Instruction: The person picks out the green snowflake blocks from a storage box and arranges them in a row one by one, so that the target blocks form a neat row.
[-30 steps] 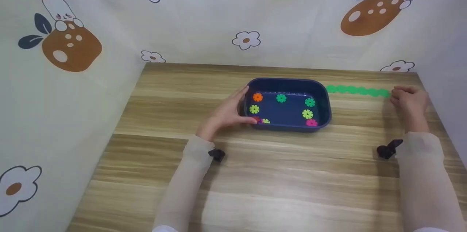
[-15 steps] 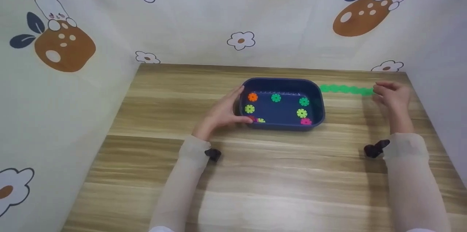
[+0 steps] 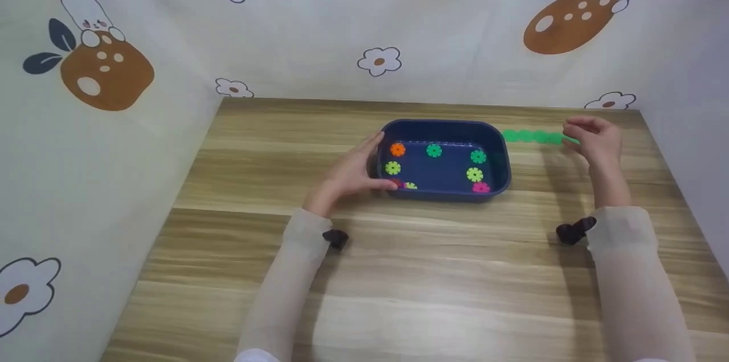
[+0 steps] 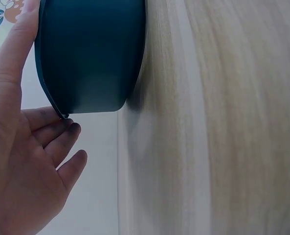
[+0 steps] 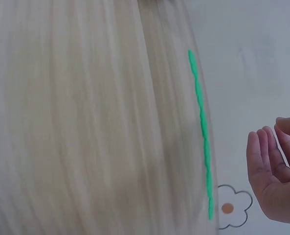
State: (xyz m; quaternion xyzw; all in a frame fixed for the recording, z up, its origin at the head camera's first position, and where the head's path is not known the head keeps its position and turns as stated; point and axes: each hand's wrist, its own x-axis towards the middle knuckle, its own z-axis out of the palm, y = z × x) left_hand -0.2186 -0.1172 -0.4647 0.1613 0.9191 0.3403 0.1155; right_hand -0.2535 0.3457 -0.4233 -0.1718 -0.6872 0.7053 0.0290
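A dark blue plastic box (image 3: 438,131) stands on the table, holding several coloured snowflake discs, among them an orange disc (image 3: 397,149) and a yellow-green disc (image 3: 474,175). My left hand (image 3: 348,177) grips its left end, thumb at the near corner and fingers at the far one. In the left wrist view, fingers touch the edge of the box (image 4: 93,54). A chain of green discs (image 3: 532,136) lies to the right of the box. Over its right part hovers my right hand (image 3: 601,145), fingers loosely curled. In the right wrist view this hand (image 5: 274,188) holds nothing, apart from the chain (image 5: 203,127).
The wood-grain table (image 3: 433,271) meets a printed cloth backdrop (image 3: 455,37) just behind the box and chain. A pale side wall (image 3: 689,83) rises on the right. Small black devices, such as the wrist camera (image 3: 575,231), sit at both wrists.
My right hand has left the right end of the green chain and moved leftward above it. The left hand keeps its grip on the box, which stays put.
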